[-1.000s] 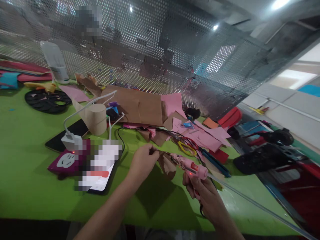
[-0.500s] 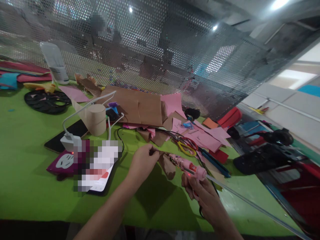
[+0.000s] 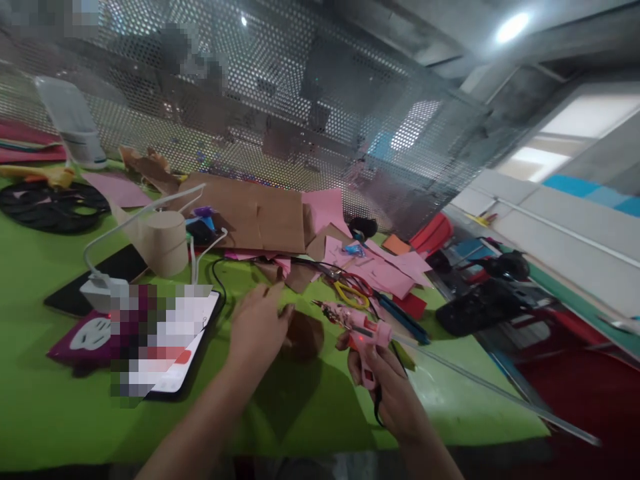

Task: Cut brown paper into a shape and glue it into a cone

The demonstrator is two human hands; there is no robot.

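Observation:
In my right hand point(image 3: 385, 380) is a pink glue gun point(image 3: 363, 327), gripped by its handle. Its nozzle points left toward my other hand, and a small red light glows on its body. A long clear glue stick point(image 3: 480, 373) sticks out of the back end. My left hand point(image 3: 263, 327), somewhat blurred, is closed at the edge of a curved brown paper piece point(image 3: 304, 335); the fingertips are partly hidden. A gap separates the nozzle from this piece.
Behind my hands lie a cardboard box point(image 3: 275, 220), pink paper scraps point(image 3: 385, 270) and yellow-handled scissors point(image 3: 353, 295). To the left are a lit phone point(image 3: 173, 370), a purple power socket point(image 3: 83, 340) with a white charger point(image 3: 105, 293), and a cardboard roll point(image 3: 167, 243).
The view has swung right. The nozzle, earlier close to my left fingertips, is now apart from them. The brown paper piece has turned and shows a broader face.

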